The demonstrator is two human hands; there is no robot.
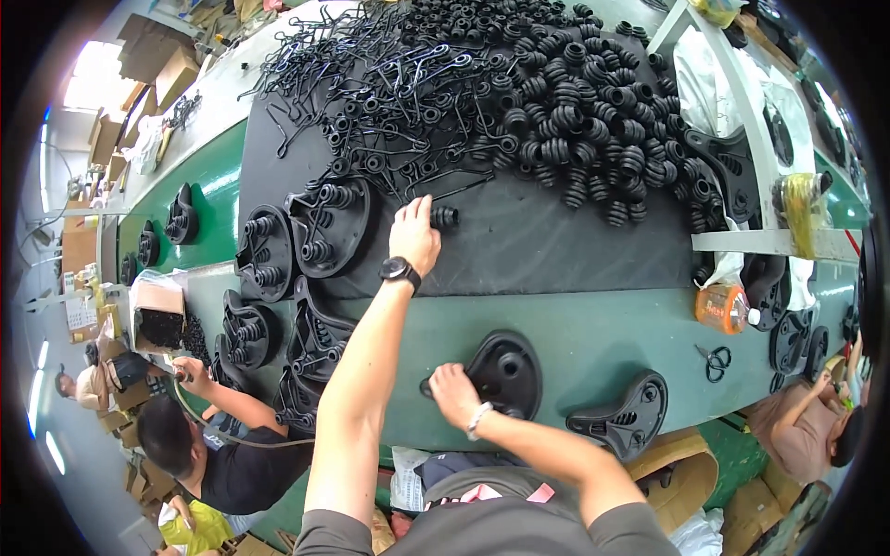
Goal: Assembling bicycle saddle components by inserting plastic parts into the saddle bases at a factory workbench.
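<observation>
My left hand (414,233), with a black watch on the wrist, reaches to the edge of the parts pile on the black mat. Its fingers are drawn together beside thin black bent wire rods (452,182); what they pinch is hidden. Against the thumb side of this hand is a short black ribbed coil piece (445,218). Nearer to me, my right hand (454,394), wearing a light bracelet, closes around the narrow nose of a black bicycle saddle (515,371). That saddle lies underside up on the green table.
Ribbed black coil pieces (584,111) and wire rods (399,83) heap up on the black mat (556,250). More saddles (332,222) crowd the left; another saddle (630,417) lies right, near scissors (714,363) and an orange bottle (723,308). A co-worker (222,445) works at left.
</observation>
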